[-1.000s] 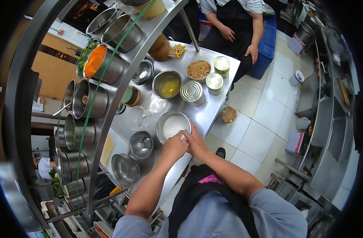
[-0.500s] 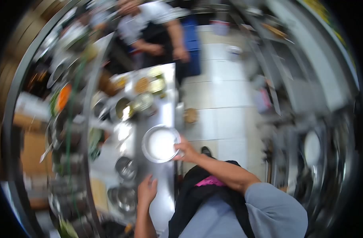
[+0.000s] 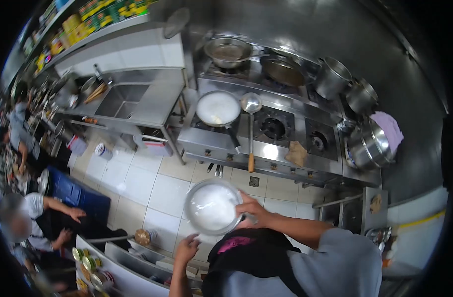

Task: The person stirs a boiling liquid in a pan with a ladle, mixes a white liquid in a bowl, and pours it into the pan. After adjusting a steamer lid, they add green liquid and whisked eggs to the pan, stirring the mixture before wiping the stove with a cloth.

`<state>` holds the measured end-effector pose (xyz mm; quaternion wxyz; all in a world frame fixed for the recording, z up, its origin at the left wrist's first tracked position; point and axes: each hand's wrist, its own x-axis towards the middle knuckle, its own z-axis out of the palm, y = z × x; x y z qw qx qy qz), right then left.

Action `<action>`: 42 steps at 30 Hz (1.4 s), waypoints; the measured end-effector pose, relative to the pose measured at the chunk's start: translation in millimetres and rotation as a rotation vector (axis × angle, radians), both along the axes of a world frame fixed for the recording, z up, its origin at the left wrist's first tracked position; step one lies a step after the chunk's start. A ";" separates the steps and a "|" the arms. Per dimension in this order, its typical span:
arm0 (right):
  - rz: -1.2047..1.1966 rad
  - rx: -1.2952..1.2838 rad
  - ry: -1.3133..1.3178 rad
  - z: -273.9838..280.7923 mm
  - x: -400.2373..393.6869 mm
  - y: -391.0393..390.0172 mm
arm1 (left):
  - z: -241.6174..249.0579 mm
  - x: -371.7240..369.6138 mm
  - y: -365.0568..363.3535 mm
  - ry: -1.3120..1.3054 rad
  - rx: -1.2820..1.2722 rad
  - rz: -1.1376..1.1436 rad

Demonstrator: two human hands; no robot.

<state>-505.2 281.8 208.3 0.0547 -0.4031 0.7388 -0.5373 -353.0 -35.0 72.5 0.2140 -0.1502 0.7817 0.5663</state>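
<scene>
My right hand (image 3: 253, 208) grips the rim side of a round metal bowl (image 3: 189, 210) of white liquid, held over the floor in front of my apron. Below the bowl's left side is my left hand (image 3: 186, 248), fingers loosely apart and holding nothing. Ahead on the stove (image 3: 291, 163), a frying pan (image 3: 218, 108) also contains white liquid, with a few pale lumps near its front. A long ladle (image 3: 251, 103) with a wooden handle lies beside that pan, its handle end past the stove's front edge.
Behind the pan sit two more pans (image 3: 229, 52); tall metal pots (image 3: 333, 78) stand at right. A brown cloth (image 3: 296, 154) lies on the stove front. A sink counter (image 3: 162, 101) is at left. Another person (image 3: 40, 218) is near a blue bin (image 3: 82, 195).
My view has swung from the steel worktable to the stove. The bowl stays in my right hand and is now over the floor instead of the table edge.
</scene>
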 end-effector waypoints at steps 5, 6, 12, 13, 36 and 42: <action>-0.408 -0.071 0.075 5.7 -24.0 115.2 | -57.0 -202.1 138.3 -0.201 0.367 -0.155; -0.529 -0.031 0.099 3.9 -26.6 134.2 | -76.5 -233.9 169.6 -0.212 0.428 -0.161; -0.908 0.055 0.073 9.6 -48.5 215.1 | -132.4 -360.6 320.6 -0.165 0.165 0.031; -0.932 0.101 0.040 14.4 -52.0 224.0 | -129.9 -371.7 336.9 -0.143 0.156 0.046; -1.038 -0.041 0.139 -47.3 -250.4 144.6 | 40.0 -476.9 6.8 0.410 -0.671 -0.432; -1.051 0.069 0.129 -47.7 -319.6 109.5 | 25.8 -493.0 20.2 0.008 -0.026 -0.181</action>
